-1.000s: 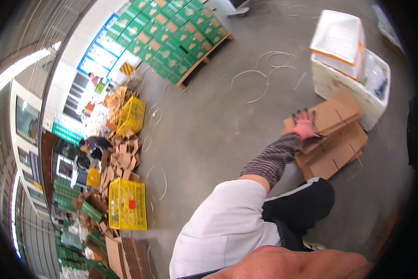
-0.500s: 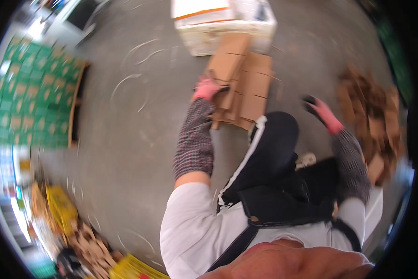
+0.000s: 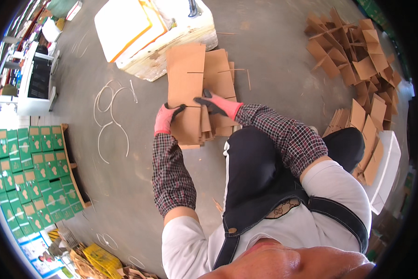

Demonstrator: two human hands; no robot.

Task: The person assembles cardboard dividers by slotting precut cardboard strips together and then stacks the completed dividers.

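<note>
Slotted brown cardboard divider sheets lie in a stack on the floor in front of me. My left hand, in a pink and black glove, closes round the stack's left edge with the thumb on top. From the right, my right hand, gloved alike, grips the right edge of the top sheets at about the same height; part of its grip is hidden. A second pile of the same sheets lies just beside, partly under my right hand.
A white foam box stands beyond the sheets, with a blue-handled cutter on top. Assembled cardboard dividers heap up at the far right, near a white box. Green cartons are stacked at left. Loose strapping loops lie on the floor.
My right hand has come from the right side onto the cardboard sheets. The left hand has shifted to the stack's left edge. My view has turned toward the right.
</note>
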